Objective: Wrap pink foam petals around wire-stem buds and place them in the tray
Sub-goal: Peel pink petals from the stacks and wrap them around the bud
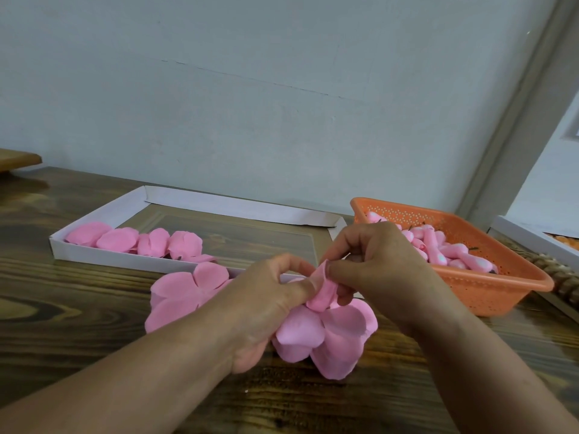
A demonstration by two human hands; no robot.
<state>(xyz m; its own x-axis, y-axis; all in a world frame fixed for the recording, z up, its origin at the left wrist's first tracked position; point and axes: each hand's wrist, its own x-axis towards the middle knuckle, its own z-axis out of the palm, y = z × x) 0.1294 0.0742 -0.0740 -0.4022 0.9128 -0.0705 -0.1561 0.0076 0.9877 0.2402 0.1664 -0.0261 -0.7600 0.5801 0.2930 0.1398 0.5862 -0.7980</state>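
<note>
Worktop: dark, glossy wood grain, running under both forearms and carrying everything named below.
White tray: a shallow cardboard tray beyond and to the left of the left hand, its near wall close to the knuckles; a row of pink wrapped flowers lies along its left end.
Flat petal piece: a pink foam cut-out with rounded lobes, lying on the worktop just left of the left hand and partly hidden behind its wrist.
Left hand: fingers curled, thumb and forefinger pinching the upper edge of the petal being wrapped; the palm faces right.
Petal cluster: pink foam petals held between the two hands, above the worktop; one petal is folded upright at the top where the fingertips meet, the others hang open below and to the right of the left palm. Whether a wire stem is inside cannot be told.
Right hand: fingers bent, fingertips pinching the same folded petal from the right, touching the left thumb.
Orange basket: a perforated plastic basket just behind and right of the right hand, holding a heap of pale pink buds.
</note>
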